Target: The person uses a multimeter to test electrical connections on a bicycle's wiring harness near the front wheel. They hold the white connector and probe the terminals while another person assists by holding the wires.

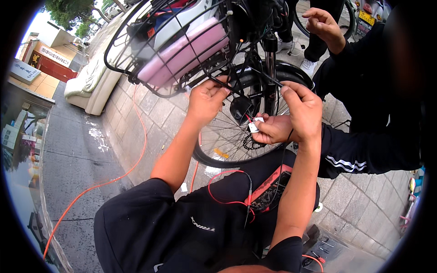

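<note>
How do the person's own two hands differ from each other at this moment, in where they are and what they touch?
The left hand sits just under the wire basket, fingertips pinching dark cabling beside the front wheel. The right hand sits further right, by the fork, fingers curled around a thin black wire. A co-worker's hand with a small white connector lies right below the right hand, away from the left. Both are bare and raised in front of the wheel.

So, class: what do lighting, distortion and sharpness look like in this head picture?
Head view: even daylight, no hard shadows; fisheye bends the paving and curb, with a black rim; left hand, right hand and wheel are fairly sharp; the edges smear, and the sky top left is blown out.
</note>
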Demonstrator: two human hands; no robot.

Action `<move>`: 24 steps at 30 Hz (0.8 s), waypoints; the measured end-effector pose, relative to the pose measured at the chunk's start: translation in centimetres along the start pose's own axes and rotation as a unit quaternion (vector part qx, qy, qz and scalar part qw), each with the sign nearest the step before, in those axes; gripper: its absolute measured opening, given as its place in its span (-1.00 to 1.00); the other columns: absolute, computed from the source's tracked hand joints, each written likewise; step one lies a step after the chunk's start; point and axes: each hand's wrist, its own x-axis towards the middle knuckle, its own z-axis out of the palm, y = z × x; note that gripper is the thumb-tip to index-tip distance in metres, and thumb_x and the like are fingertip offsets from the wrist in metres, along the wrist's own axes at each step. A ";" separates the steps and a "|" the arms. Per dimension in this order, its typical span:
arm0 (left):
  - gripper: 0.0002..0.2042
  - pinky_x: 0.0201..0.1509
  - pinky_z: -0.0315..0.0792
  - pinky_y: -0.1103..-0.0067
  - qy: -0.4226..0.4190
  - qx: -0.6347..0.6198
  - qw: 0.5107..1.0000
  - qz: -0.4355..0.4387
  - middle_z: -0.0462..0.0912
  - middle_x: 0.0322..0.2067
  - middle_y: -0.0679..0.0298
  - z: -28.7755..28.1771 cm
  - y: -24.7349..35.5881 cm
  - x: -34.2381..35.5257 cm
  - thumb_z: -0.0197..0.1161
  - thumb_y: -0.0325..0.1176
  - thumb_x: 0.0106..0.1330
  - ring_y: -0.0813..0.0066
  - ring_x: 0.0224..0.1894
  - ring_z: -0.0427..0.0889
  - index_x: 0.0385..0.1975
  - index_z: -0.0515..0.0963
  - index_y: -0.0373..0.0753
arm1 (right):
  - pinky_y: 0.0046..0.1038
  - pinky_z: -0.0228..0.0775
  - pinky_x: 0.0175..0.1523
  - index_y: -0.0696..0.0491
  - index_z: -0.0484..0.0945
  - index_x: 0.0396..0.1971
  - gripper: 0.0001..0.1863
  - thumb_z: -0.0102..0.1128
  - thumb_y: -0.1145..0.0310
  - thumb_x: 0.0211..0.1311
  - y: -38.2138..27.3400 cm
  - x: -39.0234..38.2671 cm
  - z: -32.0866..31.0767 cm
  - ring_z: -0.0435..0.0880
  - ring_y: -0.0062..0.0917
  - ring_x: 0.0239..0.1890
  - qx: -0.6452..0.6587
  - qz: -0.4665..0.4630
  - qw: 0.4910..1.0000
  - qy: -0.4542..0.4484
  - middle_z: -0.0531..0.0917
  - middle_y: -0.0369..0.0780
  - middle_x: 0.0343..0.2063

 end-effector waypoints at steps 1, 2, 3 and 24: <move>-0.71 -0.56 0.41 0.74 -0.004 0.001 1.000 0.000 0.73 -0.19 0.13 -0.1 -0.2 0.1 0.22 -0.63 0.39 0.68 -0.56 0.51 0.08 0.55 -0.53 | -0.64 0.40 -0.11 0.27 0.71 -0.09 -0.76 0.27 0.45 0.35 0.1 -0.1 0.1 0.54 -0.75 -0.26 0.002 -0.006 1.000 0.012 0.69 -0.36 -0.32; -0.71 -0.55 0.42 0.74 -0.015 -0.012 1.000 0.001 0.73 -0.19 0.13 -0.2 -0.1 0.3 0.22 -0.63 0.39 0.67 -0.54 0.53 0.08 0.54 -0.53 | -0.64 0.39 -0.12 0.28 0.70 -0.09 -0.76 0.27 0.46 0.34 0.1 0.0 0.2 0.54 -0.75 -0.26 0.024 -0.008 1.000 0.017 0.69 -0.36 -0.32; -0.71 -0.53 0.43 0.74 -0.023 -0.025 0.999 0.000 0.72 -0.18 0.13 -0.3 -0.2 0.4 0.21 -0.63 0.39 0.67 -0.52 0.54 0.09 0.54 -0.53 | -0.65 0.39 -0.13 0.27 0.70 -0.08 -0.76 0.27 0.47 0.35 0.2 0.0 0.3 0.54 -0.75 -0.26 0.024 -0.011 0.999 0.023 0.69 -0.36 -0.31; -0.71 -0.45 0.46 0.65 -0.062 -0.013 0.998 0.006 0.71 -0.16 0.15 -1.3 -1.4 1.3 0.22 -0.60 0.39 0.57 -0.48 0.56 0.09 0.51 -0.52 | -0.67 0.39 -0.20 0.26 0.71 -0.10 -0.76 0.27 0.43 0.35 0.6 0.6 1.2 0.54 -0.77 -0.33 0.124 0.011 0.991 0.055 0.69 -0.37 -0.38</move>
